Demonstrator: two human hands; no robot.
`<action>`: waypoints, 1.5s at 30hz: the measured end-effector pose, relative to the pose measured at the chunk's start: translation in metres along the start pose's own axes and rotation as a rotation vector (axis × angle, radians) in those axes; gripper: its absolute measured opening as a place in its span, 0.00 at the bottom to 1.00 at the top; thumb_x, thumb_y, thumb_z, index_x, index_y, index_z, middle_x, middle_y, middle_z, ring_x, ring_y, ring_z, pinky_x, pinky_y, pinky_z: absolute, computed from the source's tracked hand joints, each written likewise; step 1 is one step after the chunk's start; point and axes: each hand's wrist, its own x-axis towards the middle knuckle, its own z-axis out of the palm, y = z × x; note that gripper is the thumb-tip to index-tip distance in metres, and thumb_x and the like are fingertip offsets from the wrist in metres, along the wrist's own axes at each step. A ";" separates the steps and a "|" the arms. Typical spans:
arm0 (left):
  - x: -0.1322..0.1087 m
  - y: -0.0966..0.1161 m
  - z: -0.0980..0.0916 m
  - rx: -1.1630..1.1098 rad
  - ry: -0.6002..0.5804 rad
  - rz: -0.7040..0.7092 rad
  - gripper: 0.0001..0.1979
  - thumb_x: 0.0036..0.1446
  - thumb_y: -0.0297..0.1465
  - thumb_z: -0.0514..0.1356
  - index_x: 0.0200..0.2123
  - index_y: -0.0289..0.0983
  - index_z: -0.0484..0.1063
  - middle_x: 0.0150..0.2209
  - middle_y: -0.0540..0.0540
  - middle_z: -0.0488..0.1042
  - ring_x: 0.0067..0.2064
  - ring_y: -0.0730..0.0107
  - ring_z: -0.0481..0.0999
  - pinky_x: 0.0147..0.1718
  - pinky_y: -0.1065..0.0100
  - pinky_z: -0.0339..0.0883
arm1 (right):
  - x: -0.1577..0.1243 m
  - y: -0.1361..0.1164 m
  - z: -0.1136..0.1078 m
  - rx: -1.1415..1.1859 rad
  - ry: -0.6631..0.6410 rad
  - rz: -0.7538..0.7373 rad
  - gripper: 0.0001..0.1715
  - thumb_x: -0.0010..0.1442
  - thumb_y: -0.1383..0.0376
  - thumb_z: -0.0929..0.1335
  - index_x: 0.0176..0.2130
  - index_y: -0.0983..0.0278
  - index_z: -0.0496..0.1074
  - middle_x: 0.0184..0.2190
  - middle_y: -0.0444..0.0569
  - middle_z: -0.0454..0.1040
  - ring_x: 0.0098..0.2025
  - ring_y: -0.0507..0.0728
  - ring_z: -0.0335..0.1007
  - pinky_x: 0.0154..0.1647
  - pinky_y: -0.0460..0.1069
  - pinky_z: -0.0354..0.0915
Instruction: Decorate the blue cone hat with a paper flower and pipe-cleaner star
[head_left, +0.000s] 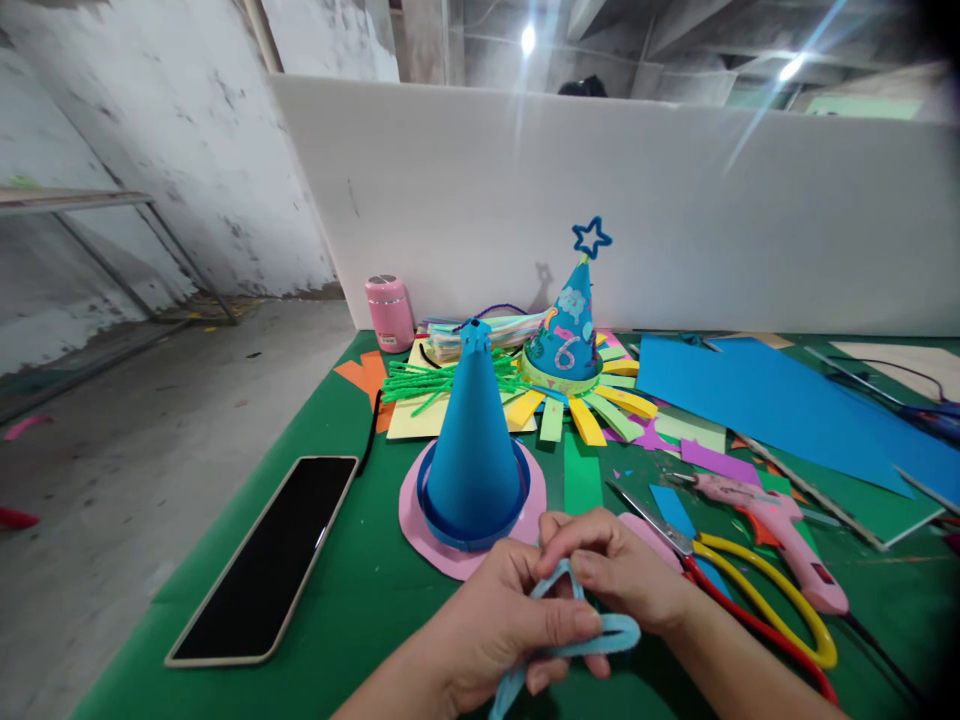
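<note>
A light blue pipe cleaner, bent into loops with pointed corners, is between my two hands near the table's front. My left hand pinches its lower part with the thumb on top. The fingers of my right hand close on the upper bend. Just beyond them stands a plain blue paper cone, inside a dark blue ring on a pink round base. Farther back is a decorated blue party hat with a 6, yellow and green strips round its rim and a blue star on top.
Scissors and a pink glue gun lie on the right, by blue sheets. A phone lies left. Green pipe cleaners and a pink bottle are behind, before a white partition.
</note>
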 end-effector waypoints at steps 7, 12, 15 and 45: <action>0.000 0.002 0.003 -0.013 -0.003 0.014 0.11 0.39 0.33 0.65 0.20 0.28 0.72 0.17 0.46 0.73 0.09 0.87 0.59 0.07 0.81 0.45 | 0.000 0.005 0.005 0.021 0.074 -0.009 0.12 0.48 0.56 0.69 0.28 0.62 0.77 0.23 0.42 0.62 0.21 0.47 0.57 0.19 0.43 0.52; 0.000 0.001 0.001 0.004 0.007 0.021 0.11 0.40 0.33 0.64 0.20 0.29 0.72 0.17 0.46 0.73 0.09 0.87 0.59 0.07 0.81 0.47 | 0.000 0.008 0.008 0.048 0.120 -0.011 0.12 0.48 0.57 0.69 0.27 0.62 0.76 0.22 0.42 0.62 0.19 0.47 0.59 0.17 0.42 0.52; 0.000 0.001 0.001 0.013 0.005 0.025 0.12 0.40 0.34 0.64 0.20 0.28 0.72 0.17 0.46 0.73 0.10 0.87 0.58 0.07 0.80 0.46 | 0.001 0.010 0.010 0.090 0.146 -0.009 0.12 0.47 0.57 0.69 0.26 0.63 0.76 0.22 0.42 0.63 0.19 0.47 0.59 0.16 0.42 0.52; 0.002 -0.003 0.002 0.027 0.038 0.082 0.11 0.43 0.34 0.62 0.25 0.29 0.71 0.18 0.46 0.72 0.10 0.87 0.57 0.08 0.80 0.43 | 0.004 0.011 0.016 0.244 0.237 -0.014 0.12 0.45 0.59 0.72 0.22 0.66 0.76 0.21 0.42 0.64 0.19 0.46 0.59 0.18 0.42 0.53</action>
